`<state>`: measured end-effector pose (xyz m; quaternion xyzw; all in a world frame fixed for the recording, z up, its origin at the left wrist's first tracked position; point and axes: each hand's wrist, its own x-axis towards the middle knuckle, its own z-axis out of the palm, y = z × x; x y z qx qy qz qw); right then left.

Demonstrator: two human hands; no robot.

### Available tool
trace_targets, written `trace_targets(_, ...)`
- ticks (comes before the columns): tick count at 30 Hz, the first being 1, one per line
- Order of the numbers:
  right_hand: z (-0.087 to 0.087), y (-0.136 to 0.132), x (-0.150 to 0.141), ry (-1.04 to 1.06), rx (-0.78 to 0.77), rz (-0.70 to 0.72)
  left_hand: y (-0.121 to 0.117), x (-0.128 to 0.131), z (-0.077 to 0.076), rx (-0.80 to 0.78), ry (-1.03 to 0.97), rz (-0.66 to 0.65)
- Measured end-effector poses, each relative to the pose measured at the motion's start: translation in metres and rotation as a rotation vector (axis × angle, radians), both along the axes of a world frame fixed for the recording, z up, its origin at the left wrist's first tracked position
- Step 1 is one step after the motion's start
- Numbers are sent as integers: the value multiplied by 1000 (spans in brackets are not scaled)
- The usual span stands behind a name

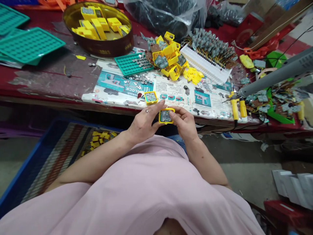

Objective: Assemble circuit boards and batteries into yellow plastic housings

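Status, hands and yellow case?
Right hand grips open yellow case. Left hand at its left edge. Second yellow case close by, on the worktop.

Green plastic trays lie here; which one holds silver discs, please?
The rectangular green plastic tray beside the heaped yellow plastic cases; the left-hand trays show none.

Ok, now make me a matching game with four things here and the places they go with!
Things
1. round tin
2. blue crate
3. small open yellow case
4. white rack

Places
A. in the right hand
B. under lots of grey parts with wires
C. on the table, next to green trays
D. lower than the table, by the left arm

Right pairs: 1-C, 2-D, 3-A, 4-B
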<state>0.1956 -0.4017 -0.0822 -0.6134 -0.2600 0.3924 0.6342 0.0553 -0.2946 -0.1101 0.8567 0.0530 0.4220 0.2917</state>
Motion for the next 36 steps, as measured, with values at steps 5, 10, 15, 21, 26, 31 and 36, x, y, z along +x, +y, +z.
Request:
trace_targets(5, -3, 2, -2, 97, -45, 8, 1, -3, -3, 40, -1, 15)
trace_targets(10, -1, 3, -3, 154, -99, 77, 6, -6, -2, 2, 67, 36)
trace_targets(15, -2, 6, -3, 156, -58, 82, 13, -3, -2, 29, 16, 26)
trace_targets(21, -2, 13, 3, 88, -80, 131, 22, -1, 4, -109, 62, -35)
trace_targets(26, 10, 7, 13, -428, 88, 16, 22, 11, 24, -1208, 14, -288)
trace_targets(31, 22, 2, 17, -1139, 334, -150, 18, 29, 43, -1976, 18, -539)
trace_targets(36, 17, 0, 26, -1277, 317, -136, 14, 45, 40, -1970, 76, -518)
